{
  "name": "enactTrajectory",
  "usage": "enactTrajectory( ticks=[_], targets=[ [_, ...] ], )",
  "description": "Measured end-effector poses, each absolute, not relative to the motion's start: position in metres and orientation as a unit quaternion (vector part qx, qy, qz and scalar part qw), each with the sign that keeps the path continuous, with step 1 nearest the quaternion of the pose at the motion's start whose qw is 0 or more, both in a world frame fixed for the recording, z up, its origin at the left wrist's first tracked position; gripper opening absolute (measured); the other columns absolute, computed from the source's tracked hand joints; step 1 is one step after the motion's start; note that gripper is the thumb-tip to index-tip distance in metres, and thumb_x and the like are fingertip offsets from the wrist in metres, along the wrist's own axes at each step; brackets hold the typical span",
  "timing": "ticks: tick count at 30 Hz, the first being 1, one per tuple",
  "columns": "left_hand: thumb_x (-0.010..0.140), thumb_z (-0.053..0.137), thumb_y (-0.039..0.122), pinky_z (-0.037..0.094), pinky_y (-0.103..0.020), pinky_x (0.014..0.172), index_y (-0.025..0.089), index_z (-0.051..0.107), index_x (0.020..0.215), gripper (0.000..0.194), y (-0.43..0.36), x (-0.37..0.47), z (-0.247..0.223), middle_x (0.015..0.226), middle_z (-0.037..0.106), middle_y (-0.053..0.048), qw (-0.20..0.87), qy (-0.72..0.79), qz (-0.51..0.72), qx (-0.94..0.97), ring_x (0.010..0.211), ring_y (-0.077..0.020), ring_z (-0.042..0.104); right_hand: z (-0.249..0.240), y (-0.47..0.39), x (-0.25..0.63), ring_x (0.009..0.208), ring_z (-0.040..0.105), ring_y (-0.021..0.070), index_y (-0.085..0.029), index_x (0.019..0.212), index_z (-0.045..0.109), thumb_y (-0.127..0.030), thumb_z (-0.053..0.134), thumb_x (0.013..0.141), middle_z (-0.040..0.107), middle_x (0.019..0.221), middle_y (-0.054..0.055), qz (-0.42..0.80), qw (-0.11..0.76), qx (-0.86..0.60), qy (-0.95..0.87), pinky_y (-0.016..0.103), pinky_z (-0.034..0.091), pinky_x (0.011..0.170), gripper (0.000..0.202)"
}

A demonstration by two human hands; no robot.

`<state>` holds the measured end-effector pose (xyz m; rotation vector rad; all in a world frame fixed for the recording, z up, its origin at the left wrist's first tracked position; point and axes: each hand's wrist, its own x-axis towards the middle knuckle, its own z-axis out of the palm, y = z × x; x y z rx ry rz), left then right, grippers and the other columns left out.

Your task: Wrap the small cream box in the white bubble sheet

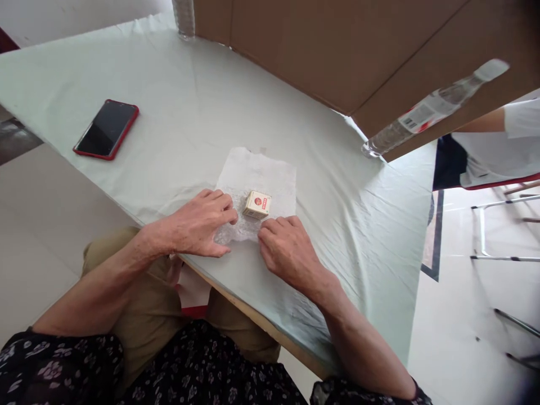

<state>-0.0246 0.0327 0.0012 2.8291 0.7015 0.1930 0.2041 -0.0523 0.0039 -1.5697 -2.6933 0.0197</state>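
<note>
A small cream-coloured box (257, 205) with a red emblem on top rests on a whitish, see-through sheet of bubble wrap (253, 169), which lies flat on the table. My left hand (198, 222) is at the sheet's left front edge. Its thumb and fingers are apart, with nothing held between them. On the other side of the box, my right hand (289, 247) has its fingers curled together over the sheet's right front corner. The fingertips there are partly hidden. Neither hand touches the box.
A phone with a red case (107, 129) lies on the left of the cloth-covered table (169, 124). Behind stands a large cardboard panel (295, 45) with a plastic bottle (434, 109) against it. A person in a white sleeve (523, 118) sits beyond it at right.
</note>
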Motion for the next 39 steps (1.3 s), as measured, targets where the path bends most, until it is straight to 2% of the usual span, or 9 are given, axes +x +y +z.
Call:
enactTrajectory(
  ticks=[5,8,13,15,18,22,30,39],
  targets=[
    [0.079,0.069,0.026,0.048,-0.043,0.092,0.017,0.066,0.104,0.027,0.033,-0.016,-0.007,0.114,0.063,-0.013,0.126,0.255,0.154,0.946,0.104,-0.0289,0.06,0.003,-0.047,0.212,0.085,0.065,0.021,-0.02,0.085,0.063,-0.013,0.055,0.093,0.075,0.092,0.006,0.014,0.192,-0.533,-0.824,0.037,0.037,0.078,0.013],
    [0.087,0.06,0.02,0.049,-0.042,0.094,0.019,0.068,0.098,0.014,0.035,-0.006,-0.016,0.117,0.066,-0.012,0.157,0.305,0.25,0.905,0.109,-0.0267,0.063,-0.003,-0.039,0.217,0.093,0.068,0.0224,-0.022,0.089,0.062,-0.019,0.055,0.096,0.076,0.102,0.007,0.008,0.274,-0.549,-0.79,0.037,0.041,0.081,0.011],
    [0.088,0.06,0.023,0.052,-0.035,0.089,0.019,0.067,0.086,0.009,0.039,0.01,-0.02,0.126,0.07,-0.011,0.299,0.361,0.331,0.819,0.116,-0.0246,0.066,-0.022,-0.018,0.223,0.113,0.067,0.0245,-0.024,0.092,0.061,-0.032,0.055,0.099,0.073,0.122,0.009,0.129,0.375,-0.566,-0.722,0.041,0.047,0.095,0.012],
    [0.087,0.063,0.029,0.053,-0.032,0.083,0.019,0.067,0.084,0.011,0.041,0.015,-0.018,0.127,0.072,-0.01,0.357,0.384,0.327,0.786,0.116,-0.0252,0.067,-0.028,-0.012,0.223,0.111,0.068,0.0234,-0.025,0.089,0.061,-0.037,0.055,0.098,0.074,0.12,0.008,0.197,0.406,-0.568,-0.688,0.04,0.048,0.097,0.016],
    [0.084,0.065,0.036,0.051,-0.03,0.077,0.018,0.067,0.08,0.018,0.046,0.022,-0.018,0.119,0.075,-0.009,0.418,0.415,0.324,0.74,0.104,-0.0242,0.069,-0.033,-0.007,0.222,0.103,0.069,0.0213,-0.024,0.085,0.061,-0.039,0.058,0.096,0.075,0.111,0.007,0.261,0.446,-0.567,-0.641,0.036,0.051,0.093,0.019],
    [0.08,0.066,0.036,0.049,-0.03,0.076,0.017,0.065,0.076,0.019,0.048,0.027,-0.021,0.106,0.077,-0.009,0.449,0.407,0.341,0.718,0.09,-0.0202,0.069,-0.036,-0.008,0.22,0.096,0.069,0.0195,-0.023,0.083,0.062,-0.036,0.06,0.092,0.075,0.101,0.005,0.271,0.471,-0.567,-0.619,0.034,0.051,0.092,0.016],
    [0.078,0.064,0.037,0.049,-0.03,0.076,0.018,0.063,0.071,0.02,0.041,0.025,-0.023,0.095,0.076,-0.007,0.442,0.409,0.349,0.718,0.089,-0.0196,0.068,-0.038,-0.012,0.214,0.087,0.068,0.0176,-0.023,0.083,0.062,-0.033,0.058,0.091,0.073,0.088,0.002,0.248,0.479,-0.56,-0.629,0.031,0.051,0.086,0.014],
    [0.078,0.065,0.035,0.048,-0.029,0.073,0.018,0.065,0.073,0.018,0.041,0.023,-0.021,0.095,0.076,-0.007,0.457,0.415,0.329,0.715,0.086,-0.0187,0.067,-0.036,-0.016,0.212,0.083,0.067,0.0186,-0.023,0.082,0.063,-0.034,0.057,0.09,0.074,0.086,0.003,0.236,0.45,-0.591,-0.627,0.032,0.052,0.084,0.014]
  ],
)
